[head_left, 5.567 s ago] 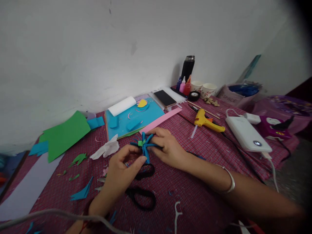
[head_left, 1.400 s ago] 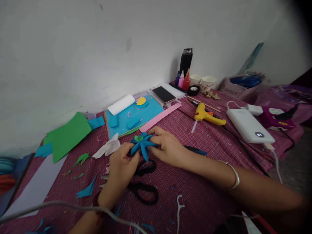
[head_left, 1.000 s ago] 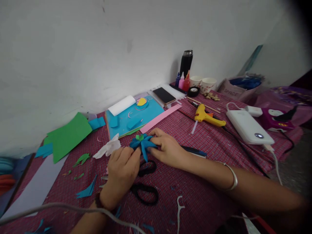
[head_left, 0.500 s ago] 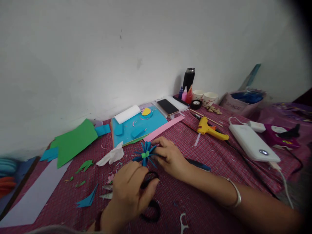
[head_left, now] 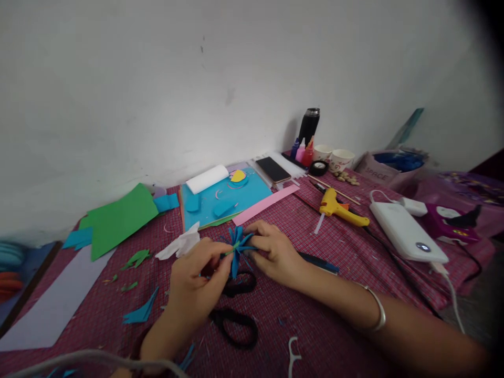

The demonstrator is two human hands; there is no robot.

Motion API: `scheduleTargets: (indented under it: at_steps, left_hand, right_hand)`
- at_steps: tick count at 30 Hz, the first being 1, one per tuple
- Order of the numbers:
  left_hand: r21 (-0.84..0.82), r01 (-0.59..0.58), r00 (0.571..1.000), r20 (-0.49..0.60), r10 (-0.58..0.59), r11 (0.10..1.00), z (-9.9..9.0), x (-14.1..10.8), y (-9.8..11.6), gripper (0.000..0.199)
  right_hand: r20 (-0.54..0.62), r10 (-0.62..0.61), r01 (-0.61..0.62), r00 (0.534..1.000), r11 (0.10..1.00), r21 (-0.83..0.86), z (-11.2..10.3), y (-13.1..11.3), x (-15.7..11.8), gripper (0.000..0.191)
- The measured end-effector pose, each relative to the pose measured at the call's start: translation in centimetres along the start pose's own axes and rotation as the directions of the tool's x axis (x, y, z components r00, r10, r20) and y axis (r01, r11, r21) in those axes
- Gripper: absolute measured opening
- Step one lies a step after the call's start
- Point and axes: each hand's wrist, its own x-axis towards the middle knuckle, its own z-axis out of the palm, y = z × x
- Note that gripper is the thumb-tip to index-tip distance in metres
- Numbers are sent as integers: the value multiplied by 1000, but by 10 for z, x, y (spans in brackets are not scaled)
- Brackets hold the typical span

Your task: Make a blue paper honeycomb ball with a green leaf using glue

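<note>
Between my two hands is a blue paper flower (head_left: pixel 237 262) with narrow petals and a green centre. My left hand (head_left: pixel 199 281) pinches it near the green middle with thumb and forefinger. From the other side, my right hand (head_left: pixel 275 254) grips its petals in bent fingers. Black-handled scissors (head_left: pixel 240 328) lie on the cloth below the flower, their blades hidden under my left hand. A crumpled white tissue (head_left: pixel 180 244) rests just beyond my left hand. Blue paper scraps (head_left: pixel 144 310) are to the left.
A yellow glue gun (head_left: pixel 334 207) and a white power bank (head_left: pixel 407 231) lie to the right. Green paper (head_left: pixel 122 218) and a blue sheet (head_left: pixel 252 191) are further back. Behind them stand a black bottle (head_left: pixel 309 127) and cups (head_left: pixel 342 159). A white floss pick (head_left: pixel 292 357) lies in front.
My left hand has moved from above the scissors' handles to the flower and now pinches it near the centre. The flower has turned more side-on. My right hand stays on it.
</note>
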Motion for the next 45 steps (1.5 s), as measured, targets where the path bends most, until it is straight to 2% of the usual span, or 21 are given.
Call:
scheduleTargets:
  at_steps: [4, 7, 11, 14, 18, 21, 22, 24, 26, 27, 29, 31, 33, 36, 39, 42, 45]
  left_hand:
    - [73, -9, 1000, -19, 11, 997, -1, 0, -5, 11]
    - [143, -97, 994, -40, 103, 985, 1, 0, -7, 11]
    - [189, -212, 976, -9, 218, 959, 5, -3, -7, 14]
    - [111, -219, 976, 25, 217, 969, 5, -4, -6, 16]
    - [-45, -157, 983, 88, 160, 987, 3, -5, -4, 19]
    - [-168, -159, 976, 125, 180, 973, 1, -8, -3, 27]
    - [-230, -161, 978, 93, 187, 960, 0, -9, -4, 32]
    - [-341, -156, 988, -63, 143, 927, -1, -10, -5, 44]
    - [-349, -98, 965, -263, 3, 932, -3, -9, -9, 47]
    - [-314, -23, 948, -307, -79, 949, -3, -7, -12, 43]
    - [-216, 154, 944, -257, -208, 964, -2, -3, -19, 28]
    - [-136, 274, 953, -97, -288, 952, 1, 1, -25, 16]
    - [-108, 323, 946, 47, -319, 940, 6, 3, -29, 13]
    - [-129, 368, 923, 170, -345, 921, 13, 2, -33, 18]
    - [-166, 388, 915, 186, -358, 907, 16, 0, -36, 21]
    - [-171, 387, 920, 141, -366, 906, 14, 1, -41, 17]
    - [-259, 397, 917, 87, -388, 880, 9, 4, -44, 14]
  right_hand:
    - [-6, 62, -60, 998, 985, 161, 0, -4, 2, 11]
    - [3, 105, -102, 994, 965, 243, -1, -7, 3, 14]
    - [8, 118, -117, 993, 960, 253, -1, -5, 2, 14]
    - [-3, 104, -100, 995, 968, 230, 0, -3, 2, 14]
    - [-1, 94, -92, 996, 975, 204, 1, -1, 3, 14]
    - [7, 86, -85, 996, 973, 216, 1, -1, 3, 13]
    - [6, 85, -84, 996, 971, 225, 0, -1, 2, 13]
    - [-7, 93, -88, 996, 963, 253, -1, 0, 3, 12]
    - [-34, 113, -98, 993, 950, 295, -2, 1, 3, 14]
    - [-47, 127, -106, 991, 943, 316, -2, 1, 4, 15]
    - [-53, 161, -133, 986, 930, 342, -3, 2, 5, 18]
    - [-35, 200, -177, 979, 922, 343, -3, 3, 7, 18]
    - [-13, 226, -208, 974, 917, 339, -3, 4, 8, 19]
    - [-1, 244, -228, 970, 906, 356, -3, 6, 9, 20]
    - [10, 257, -243, 966, 897, 370, -3, 9, 9, 21]
    - [22, 250, -240, 968, 897, 371, -4, 13, 9, 20]
    - [30, 208, -206, 978, 920, 332, -7, 13, 9, 19]
